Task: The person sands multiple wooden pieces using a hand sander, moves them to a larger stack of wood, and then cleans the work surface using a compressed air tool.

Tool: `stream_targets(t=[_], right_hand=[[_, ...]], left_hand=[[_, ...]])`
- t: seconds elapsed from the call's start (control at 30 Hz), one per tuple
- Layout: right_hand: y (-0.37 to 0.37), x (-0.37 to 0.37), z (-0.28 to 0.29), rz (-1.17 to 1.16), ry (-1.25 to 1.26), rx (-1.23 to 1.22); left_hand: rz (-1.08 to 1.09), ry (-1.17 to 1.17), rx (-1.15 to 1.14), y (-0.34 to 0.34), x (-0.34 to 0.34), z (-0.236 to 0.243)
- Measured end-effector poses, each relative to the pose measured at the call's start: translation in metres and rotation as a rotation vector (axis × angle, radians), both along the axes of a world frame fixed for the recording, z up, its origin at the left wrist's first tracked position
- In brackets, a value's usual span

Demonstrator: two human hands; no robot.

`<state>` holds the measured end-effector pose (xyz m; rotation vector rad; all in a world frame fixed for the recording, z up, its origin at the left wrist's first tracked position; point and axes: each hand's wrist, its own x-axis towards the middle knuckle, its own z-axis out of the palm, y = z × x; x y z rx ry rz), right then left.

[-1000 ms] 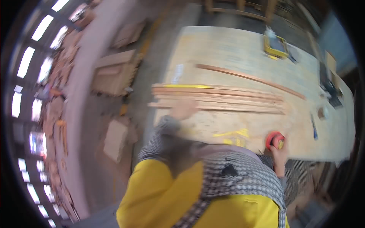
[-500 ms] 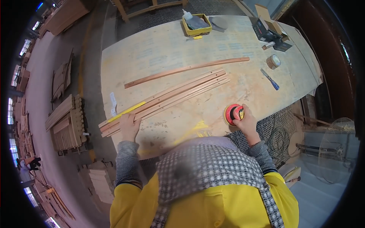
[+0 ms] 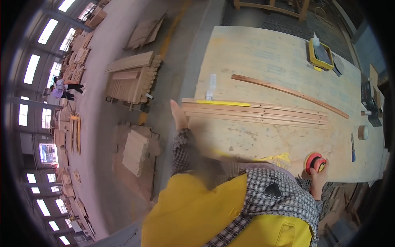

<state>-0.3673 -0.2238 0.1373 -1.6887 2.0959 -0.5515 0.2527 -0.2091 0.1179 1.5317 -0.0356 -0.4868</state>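
My left hand [image 3: 178, 113] is at the left ends of several pale reddish wooden strips [image 3: 288, 116], at the workbench's edge, its fingers extended. A yellow strip [image 3: 222, 103] lies along them. My right hand [image 3: 319, 175] grips a red round sander [image 3: 313, 159] on the pale board top of the bench [image 3: 255, 53] near its front edge. Beyond the bundle, a single wooden strip [image 3: 288, 92] lies at a slant, and a paper slip [image 3: 212, 84] is by the bundle's left end.
Yellow tray [image 3: 321, 57], boxes [image 3: 372, 103], tape roll [image 3: 362, 131] and blue-handled scraper [image 3: 353, 150] are on the bench's right side. Stacked timber [image 3: 127, 80] and boards [image 3: 135, 152] stand on the floor to the left. Two people [image 3: 61, 88] are in the distant hall.
Since half a second ago the view has swung leftward. My left hand has shifted from on top of the strips to beside their left ends. My right hand still grips the sander.
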Motion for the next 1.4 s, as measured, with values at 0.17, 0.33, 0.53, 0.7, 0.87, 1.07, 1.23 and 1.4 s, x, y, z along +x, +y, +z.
stream_targets(t=[0.17,0.33,0.53,0.7,0.87,1.07,1.23,1.4], right_hand=[[-0.009,0.010,0.004,-0.001,0.003,0.043],[-0.013,0.007,-0.001,-0.011,-0.006,0.045],[-0.009,0.001,-0.004,-0.036,0.027,0.082],[-0.012,0.009,0.001,0.032,0.018,-0.006],[-0.010,0.007,0.004,-0.013,0.007,0.045],[-0.019,0.004,0.012,0.055,0.116,0.022],[-0.018,0.008,0.028,0.022,0.118,0.078],[-0.023,0.018,0.039,-0.038,0.182,0.173]], left_hand=[[-0.293,0.096,-0.068,0.013,0.012,-0.008],[-0.396,0.104,-0.104,0.017,0.019,-0.014],[-0.450,0.064,-0.107,0.017,0.015,-0.016],[-0.182,-0.204,0.202,0.009,0.055,-0.036],[-0.627,-1.124,0.449,-0.100,-0.017,0.007],[-1.208,-1.439,0.644,-0.192,-0.114,-0.022],[-1.257,-1.609,0.602,-0.214,-0.121,-0.042],[-1.434,-1.434,0.612,-0.180,-0.135,0.028]])
